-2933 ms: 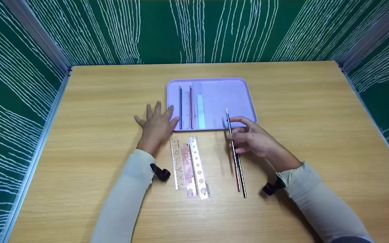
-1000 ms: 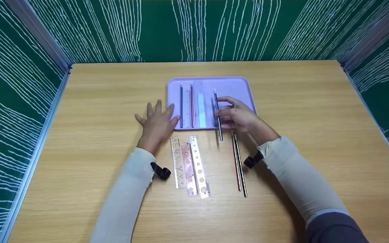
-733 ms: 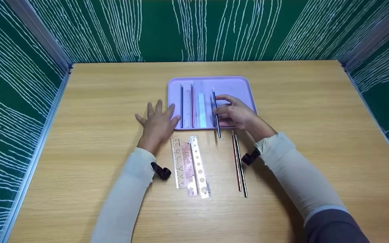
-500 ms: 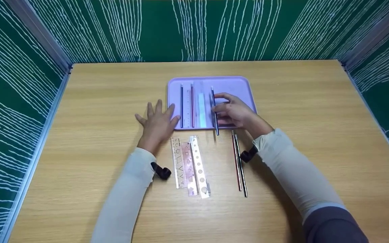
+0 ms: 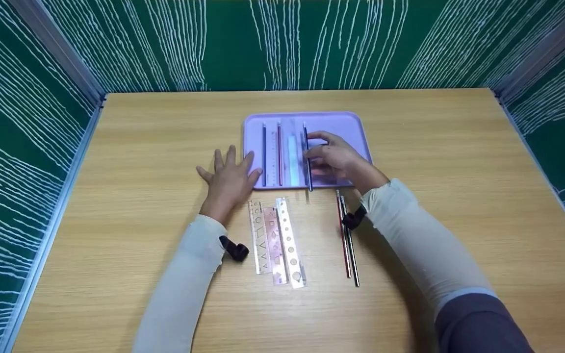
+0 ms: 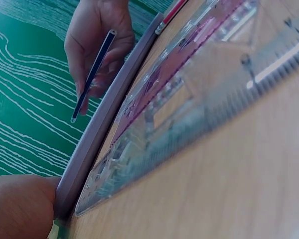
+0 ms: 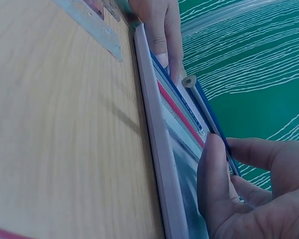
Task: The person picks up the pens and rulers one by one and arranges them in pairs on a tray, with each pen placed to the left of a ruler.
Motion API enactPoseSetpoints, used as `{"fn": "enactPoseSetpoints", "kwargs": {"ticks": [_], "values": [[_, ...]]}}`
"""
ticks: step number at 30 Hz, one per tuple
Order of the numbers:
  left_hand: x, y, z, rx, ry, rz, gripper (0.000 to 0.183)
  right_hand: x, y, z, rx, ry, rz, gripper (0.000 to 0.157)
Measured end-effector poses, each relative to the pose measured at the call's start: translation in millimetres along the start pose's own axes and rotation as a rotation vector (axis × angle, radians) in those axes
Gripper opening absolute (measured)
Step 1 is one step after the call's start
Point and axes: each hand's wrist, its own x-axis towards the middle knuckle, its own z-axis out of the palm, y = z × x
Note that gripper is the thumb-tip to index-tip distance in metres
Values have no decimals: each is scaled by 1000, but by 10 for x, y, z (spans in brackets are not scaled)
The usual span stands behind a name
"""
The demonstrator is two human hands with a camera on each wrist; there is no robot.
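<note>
My right hand (image 5: pixel 336 157) pinches a dark blue pencil (image 5: pixel 309 171) between thumb and fingers. That pencil is held over the purple tray (image 5: pixel 334 120), its near end reaching past the front rim; the right wrist view shows it raised above the tray floor. With fingers spread, my left hand (image 5: pixel 230 181) rests at the tray's left front corner, thumb on the rim. Inside the tray lie a blue pencil (image 5: pixel 264 157), a clear ruler (image 5: pixel 272 162), a red pencil (image 5: pixel 279 157) and another clear ruler (image 5: pixel 293 162), side by side.
In front of the tray lie three stencil rulers: a clear one (image 5: pixel 258 235), a pink one (image 5: pixel 274 245) and a clear one with round holes (image 5: pixel 290 240). Right of them lie a red pencil (image 5: pixel 345 255) and a dark pencil (image 5: pixel 354 264), partly under the right wrist camera (image 5: pixel 353 218).
My right hand left two pencils on the table and carried the dark blue one up and leftward over the tray, beside the right-hand ruler. The left hand has stayed in place.
</note>
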Motion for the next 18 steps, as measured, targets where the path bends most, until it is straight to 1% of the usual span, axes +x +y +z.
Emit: {"fn": "enactPoseSetpoints", "kwargs": {"ticks": [11, 18], "values": [[-2, 11, -4, -15, 1, -7, 64, 90, -112, 47, -53, 32, 26, 64], [-8, 6, -6, -8, 2, -5, 64, 168, -136, 69, -81, 55, 38, 64]]}}
